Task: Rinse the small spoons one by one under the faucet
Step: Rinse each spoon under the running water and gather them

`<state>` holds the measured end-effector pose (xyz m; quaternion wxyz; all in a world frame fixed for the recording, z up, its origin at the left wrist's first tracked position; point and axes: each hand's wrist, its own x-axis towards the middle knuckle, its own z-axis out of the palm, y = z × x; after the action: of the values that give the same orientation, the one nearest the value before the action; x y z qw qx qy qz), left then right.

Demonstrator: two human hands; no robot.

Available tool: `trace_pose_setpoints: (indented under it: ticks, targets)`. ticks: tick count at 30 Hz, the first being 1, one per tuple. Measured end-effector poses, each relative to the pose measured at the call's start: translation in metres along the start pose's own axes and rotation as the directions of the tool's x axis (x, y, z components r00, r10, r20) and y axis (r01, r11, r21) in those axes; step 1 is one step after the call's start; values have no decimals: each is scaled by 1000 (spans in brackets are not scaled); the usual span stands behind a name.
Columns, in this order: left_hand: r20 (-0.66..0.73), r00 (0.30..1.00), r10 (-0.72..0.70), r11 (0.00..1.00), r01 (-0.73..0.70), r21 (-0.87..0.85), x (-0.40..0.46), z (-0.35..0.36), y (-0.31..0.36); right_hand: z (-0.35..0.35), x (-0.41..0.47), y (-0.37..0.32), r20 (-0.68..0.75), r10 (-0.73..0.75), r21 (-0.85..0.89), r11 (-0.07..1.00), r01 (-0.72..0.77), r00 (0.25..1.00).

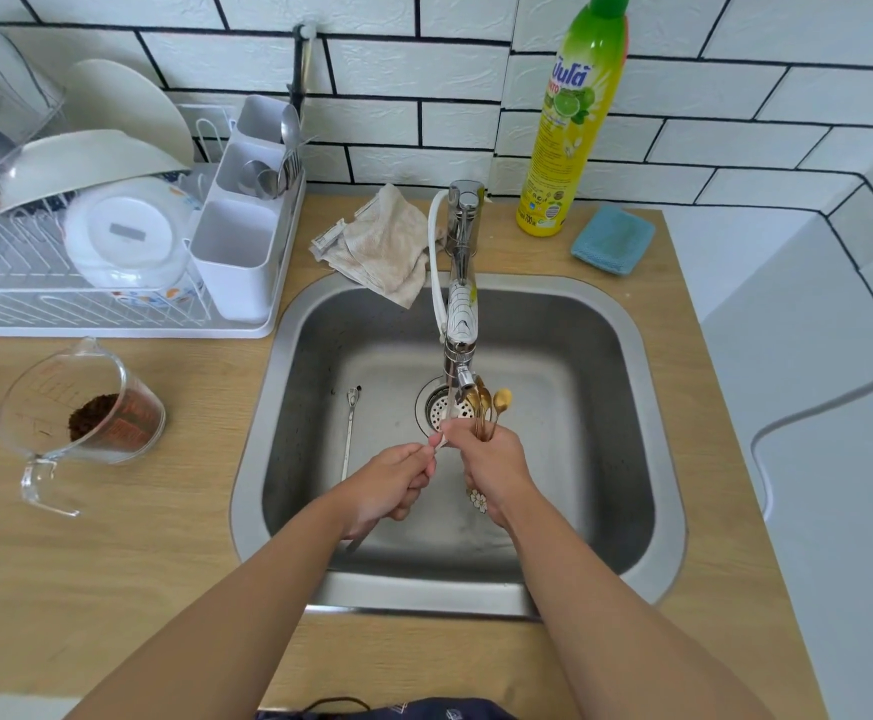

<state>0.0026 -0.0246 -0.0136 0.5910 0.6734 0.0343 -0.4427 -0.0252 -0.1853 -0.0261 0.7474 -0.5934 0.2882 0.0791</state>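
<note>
Under the faucet (pixel 459 324), right hand (pixel 491 462) grips gold spoons (pixel 486 407); left hand (pixel 398 480) pinches one.

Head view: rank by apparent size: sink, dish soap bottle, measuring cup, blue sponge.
1. sink
2. dish soap bottle
3. measuring cup, which sits nearer the camera than the bottle, so their true order is unsure
4. blue sponge

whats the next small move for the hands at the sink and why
Probably slide the pale spoon the left hand pinches up under the faucet nozzle. The right hand grips a bundle of gold spoons beside the spout, and the pinched spoon sits just below the nozzle, above the drain.
</note>
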Motion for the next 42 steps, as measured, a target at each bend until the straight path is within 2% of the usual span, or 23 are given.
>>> trace_pose_setpoints:
  ticks: [2, 7, 10, 13, 17, 20, 22, 26, 31, 35, 39, 42]
  targets:
    - [-13, 1000, -15, 1000, 15, -14, 1, -1, 1, 3, 1, 0, -7, 11, 13, 1000, -11, 1000]
    - [39, 995, -89, 983, 94, -159, -1, -9, 7, -1, 3, 1, 206, 41, 147, 987, -72, 978]
    - [91, 993, -74, 978, 91, -187, -2, -9, 8, -2, 2, 1, 161, 24, 132, 990, -46, 987]
    - [81, 997, 9, 999, -5, -53, -3, -6, 3, 0, 4, 3, 29, -28, 48, 998, 27, 999]
    - [-29, 992, 123, 981, -117, 153, -2, -4, -4, 3, 1, 8, 11, -126, -81, 989, 126, 992]
    - [-49, 986, 161, 974, -150, 169, -1, -3, -5, 6, 1, 9, -15, -169, -136, 977, 166, 985]
    - [-48, 984, 170, 970, -158, 182, -1, -3, -6, 5, 3, 6, -36, -138, -117, 984, 133, 990]
    - [-48, 983, 180, 961, -165, 220, -2, -5, -6, 3, -1, 6, 47, -122, -103, 987, 126, 991]
    - [-45, 987, 152, 971, -141, 193, 0, -5, -6, 3, 1, 2, -25, -65, -126, 990, 61, 998]
    - [-86, 990, 116, 980, -100, 175, 2, -6, -6, 1, -2, 3, 55, -118, -143, 982, 125, 991]
    - [-120, 976, 181, 980, -169, 106, 12, 3, 4, 5, -4, -6, -15, -95, 10, 995, 95, 995]
    - [-65, 979, 192, 970, -180, 163, 21, 4, 16, -7, 2, -16, -74, -94, 196, 975, 106, 993]
